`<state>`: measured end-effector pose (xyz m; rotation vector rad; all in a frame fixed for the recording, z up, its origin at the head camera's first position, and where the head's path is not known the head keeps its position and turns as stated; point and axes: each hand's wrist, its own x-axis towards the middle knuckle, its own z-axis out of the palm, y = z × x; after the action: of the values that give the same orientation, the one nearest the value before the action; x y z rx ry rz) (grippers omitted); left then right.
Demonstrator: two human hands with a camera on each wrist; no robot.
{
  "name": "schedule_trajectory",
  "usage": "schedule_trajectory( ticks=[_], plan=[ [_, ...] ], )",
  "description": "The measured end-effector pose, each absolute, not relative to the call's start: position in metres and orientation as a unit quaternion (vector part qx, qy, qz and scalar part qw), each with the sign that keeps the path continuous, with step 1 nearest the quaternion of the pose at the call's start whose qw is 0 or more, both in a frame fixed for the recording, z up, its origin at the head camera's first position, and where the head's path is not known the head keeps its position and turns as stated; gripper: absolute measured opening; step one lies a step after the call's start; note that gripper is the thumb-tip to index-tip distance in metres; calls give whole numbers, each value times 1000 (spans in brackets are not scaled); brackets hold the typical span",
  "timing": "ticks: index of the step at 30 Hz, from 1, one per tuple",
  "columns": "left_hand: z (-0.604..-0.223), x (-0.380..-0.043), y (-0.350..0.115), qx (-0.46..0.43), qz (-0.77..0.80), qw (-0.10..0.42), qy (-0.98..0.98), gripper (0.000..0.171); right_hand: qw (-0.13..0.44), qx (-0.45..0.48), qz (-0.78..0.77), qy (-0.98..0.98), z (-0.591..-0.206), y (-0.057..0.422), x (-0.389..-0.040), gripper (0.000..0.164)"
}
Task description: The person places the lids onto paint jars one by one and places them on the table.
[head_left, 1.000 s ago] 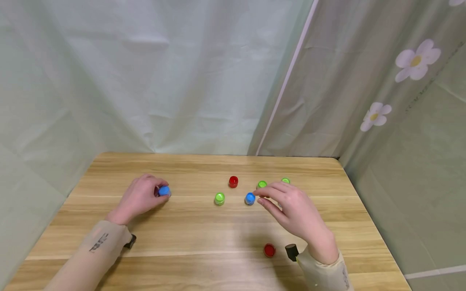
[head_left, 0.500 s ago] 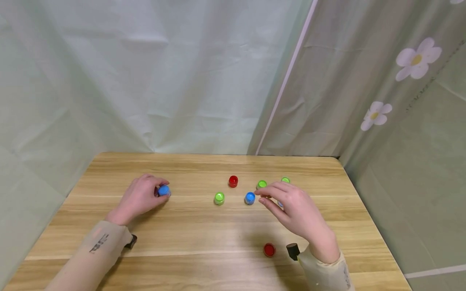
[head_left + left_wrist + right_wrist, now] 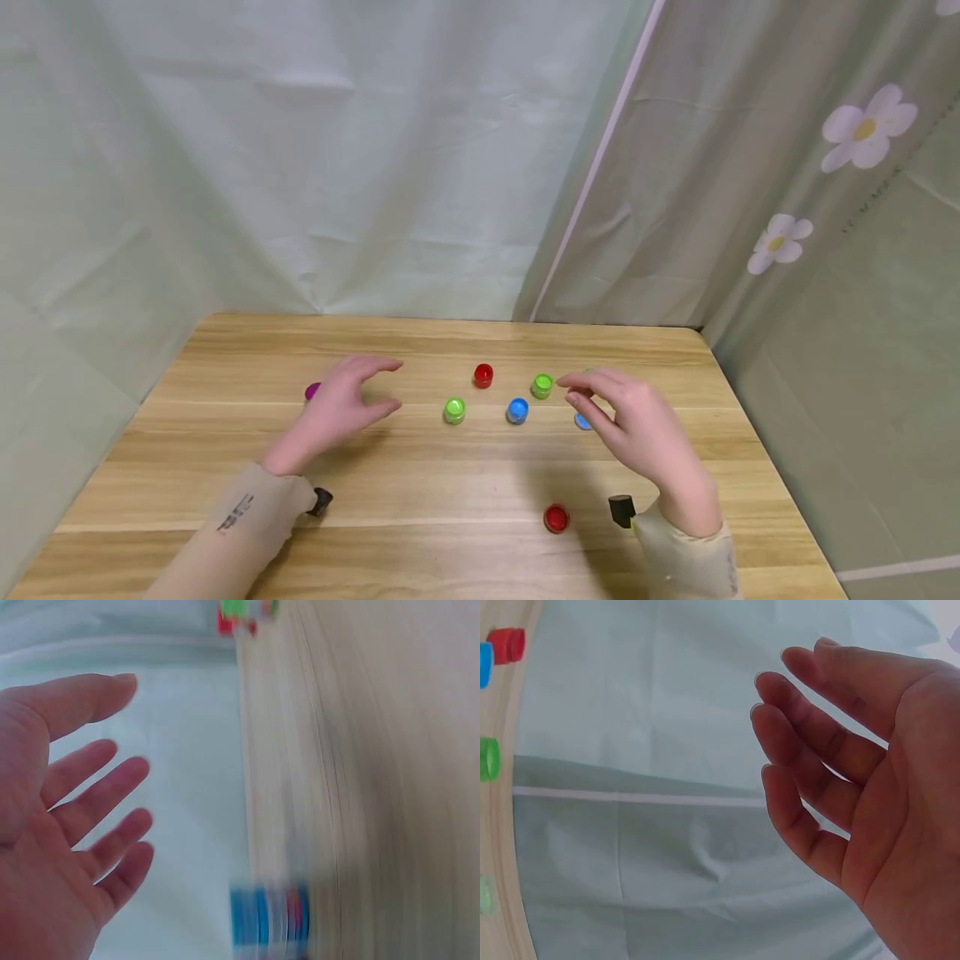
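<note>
My left hand (image 3: 341,408) is above the left half of the table, thumb and fingers spread and holding nothing. Behind it shows part of a magenta round top (image 3: 312,391). A blurred blue jar (image 3: 270,919) stands low in the left wrist view; the hand hides it from the head camera. My right hand (image 3: 630,421) hovers on the right with loosely bent fingers and nothing in them. Nearest to it are a small green jar (image 3: 542,386) and a blue round piece (image 3: 583,421), partly covered by the hand. A small blue jar (image 3: 517,411) sits left of them.
Between the hands stand a lime green jar (image 3: 454,411) and a red jar (image 3: 483,376). A dark red round piece (image 3: 557,518) lies near the front. Curtains (image 3: 375,167) hang behind the wooden table (image 3: 420,533).
My left hand has let go of the blue-topped jar and moved right, its fingers spreading. My right hand has shifted slightly right, away from the blue jar.
</note>
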<state>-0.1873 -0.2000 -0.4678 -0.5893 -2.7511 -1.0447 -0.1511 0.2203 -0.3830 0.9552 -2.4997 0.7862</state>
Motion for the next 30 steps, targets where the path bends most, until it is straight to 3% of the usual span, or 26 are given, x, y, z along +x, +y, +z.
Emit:
schedule_trajectory(
  ticks=[6,13,30],
  plan=[
    [-479,-198,-162,-196,-396,-23,-897,52,187,318,273,-889,-380,234,-153,22],
    [-492,-209,-139,-181,-384,-87,-901,56,177,283,253,-908,-383,256,-154,22],
    [-500,-221,-129,-185,-382,-137,-895,48,89,221,233,-943,-403,280,-150,22]
  ],
)
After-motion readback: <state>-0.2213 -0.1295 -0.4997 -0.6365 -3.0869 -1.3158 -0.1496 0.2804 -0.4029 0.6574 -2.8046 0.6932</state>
